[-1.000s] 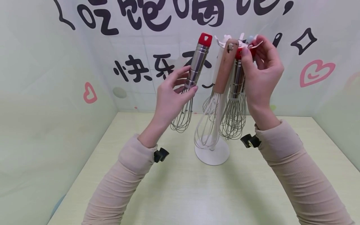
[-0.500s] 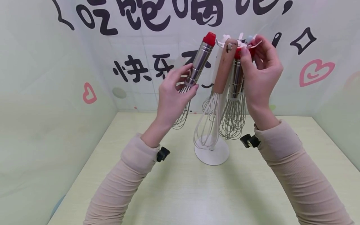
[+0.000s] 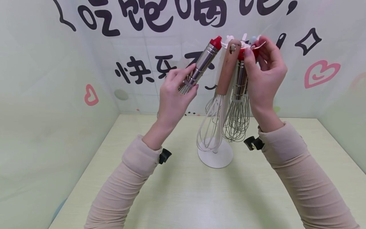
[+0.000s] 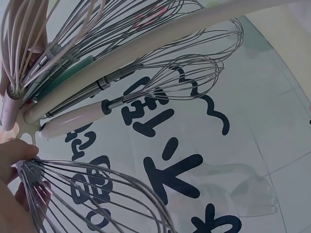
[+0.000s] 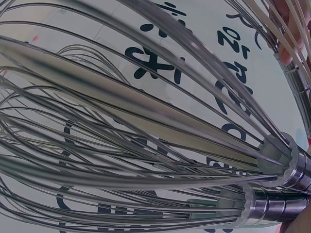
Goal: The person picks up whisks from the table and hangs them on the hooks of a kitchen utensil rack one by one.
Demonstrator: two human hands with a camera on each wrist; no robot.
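My left hand (image 3: 175,98) grips a steel-handled whisk (image 3: 203,62) low on its handle, where the wires begin. This whisk leans right, its red end cap close to the hooks of a white rotating rack (image 3: 215,159); its wires are mostly hidden behind the hand but fan out in the left wrist view. At the rack's top right, my right hand (image 3: 267,71) pinches the red end of a hanging steel whisk (image 3: 239,79) between thumb and fingers. Its wires (image 5: 146,179) fill much of the right wrist view, beside another steel-handled whisk.
A wooden-handled whisk (image 3: 229,68) with pale wires hangs at the rack's front. Behind it hangs a whisk with a pale handle (image 4: 77,121). The rack stands on a light table (image 3: 177,190) before a wall sheet (image 3: 143,98) with black lettering.
The whisk in my left hand has tilted further right, its red cap moving toward the rack's hooks and its wires swinging behind the hand. My right hand has barely moved.
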